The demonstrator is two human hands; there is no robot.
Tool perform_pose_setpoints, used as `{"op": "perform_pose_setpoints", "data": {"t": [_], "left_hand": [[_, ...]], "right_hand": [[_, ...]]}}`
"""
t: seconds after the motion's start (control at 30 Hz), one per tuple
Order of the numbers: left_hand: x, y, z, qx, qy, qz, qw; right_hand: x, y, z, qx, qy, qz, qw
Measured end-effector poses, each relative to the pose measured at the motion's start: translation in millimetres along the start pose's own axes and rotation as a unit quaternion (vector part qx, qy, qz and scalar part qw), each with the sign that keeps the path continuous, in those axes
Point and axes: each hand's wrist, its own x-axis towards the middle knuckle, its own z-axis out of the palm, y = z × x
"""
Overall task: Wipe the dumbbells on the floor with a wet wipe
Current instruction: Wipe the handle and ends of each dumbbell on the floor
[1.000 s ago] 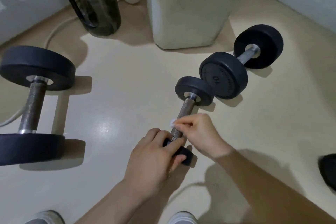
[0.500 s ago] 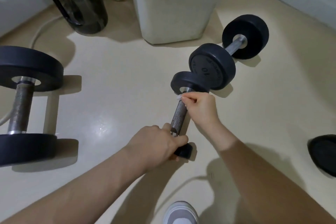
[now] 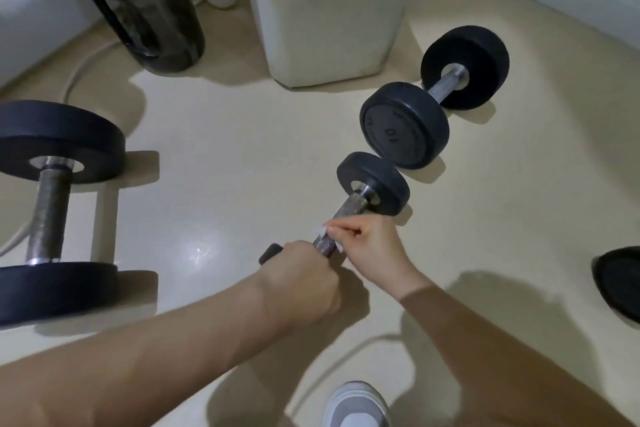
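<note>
Knurled steel snags: your right hand (image 3: 370,246) pinches the wet wipe (image 3: 322,231) onto the handle of the small dumbbell (image 3: 350,210), which lies on the floor (image 3: 225,166) with its far plate just beside the 10 dumbbell (image 3: 403,125). Your left hand (image 3: 304,281) grips its near end, steadying it. Risks, as I judge them: the wipe tears or bunches on the knurling; loosen the left grip and the bar rolls into its neighbour, nipping fingers.

2 bare forearms forward, left hand (image 3: 304,282) tightly curled, right hand (image 3: 375,246) in fingertip pinch.
</note>
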Motion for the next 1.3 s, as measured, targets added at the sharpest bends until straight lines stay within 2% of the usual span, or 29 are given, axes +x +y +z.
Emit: {"op": "perform_pose_setpoints", "data": {"t": [0.1, 0.13, 0.2, 0.27, 0.3, 0.37, 0.4, 0.47, 0.6, 0.63, 0.73, 0.77, 0.9, 0.93, 1.03, 1.1, 1.2, 1.23, 1.3], "left_hand": [[-12, 1, 24, -0.114, 0.147, -0.065, 0.98], [-18, 1, 28, -0.181, 0.199, -0.088, 0.959], [-31, 2, 36, -0.303, 0.257, -0.144, 0.906], [-37, 2, 49, -0.391, 0.268, -0.246, 0.845], [-37, 3, 56, -0.441, 0.246, -0.288, 0.814], [-35, 9, 64, -0.541, 0.181, -0.317, 0.758], [-33, 14, 63, -0.553, 0.173, -0.322, 0.748], [-30, 24, 61, -0.528, 0.197, -0.336, 0.755], [-24, 33, 47, -0.466, 0.184, -0.368, 0.784], [-22, 33, 41, -0.442, 0.163, -0.371, 0.8], [-17, 31, 25, -0.38, 0.105, -0.371, 0.84], [-17, 30, 20, -0.366, 0.093, -0.37, 0.849], [-16, 30, 12, -0.309, 0.083, -0.369, 0.873], [-15, 31, 12, -0.295, 0.093, -0.371, 0.876], [-10, 37, 8, -0.269, 0.118, -0.339, 0.894], [-11, 42, 9, -0.256, 0.116, -0.3, 0.911], [-12, 40, 10, -0.253, 0.146, -0.256, 0.921], [-13, 39, 9, -0.249, 0.152, -0.246, 0.924], [-13, 37, 12, -0.255, 0.135, -0.24, 0.927]], "right_hand": [[16, 5, -9, -0.026, 0.143, 0.014, 0.989], [8, 0, -4, -0.012, 0.149, 0.018, 0.989], [-19, -12, 13, -0.012, 0.074, -0.016, 0.997], [-35, -15, 21, -0.038, -0.021, -0.061, 0.997], [-28, -10, 16, -0.054, -0.035, -0.066, 0.996], [3, 4, 0, -0.072, 0.024, -0.044, 0.996], [11, 6, -6, -0.072, 0.074, -0.034, 0.994], [3, 1, -3, -0.048, 0.108, -0.029, 0.993], [-30, -3, 4, -0.058, -0.014, -0.067, 0.996], [-19, 8, -2, -0.057, 0.003, -0.048, 0.997], [-1, 21, -15, -0.031, 0.124, 0.017, 0.992], [-9, 17, -10, -0.029, 0.126, 0.013, 0.992], [-48, -8, -2, -0.067, -0.02, -0.066, 0.995], [-37, -3, -9, -0.084, -0.014, -0.069, 0.994], [-4, 15, -31, -0.07, 0.127, 0.0, 0.989], [-26, 11, -21, -0.054, 0.114, 0.012, 0.992], [-67, 4, -9, -0.037, -0.007, -0.018, 0.999], [-61, 9, -14, -0.041, -0.002, -0.015, 0.999], [-34, 26, -31, -0.039, 0.091, 0.035, 0.994]]}}
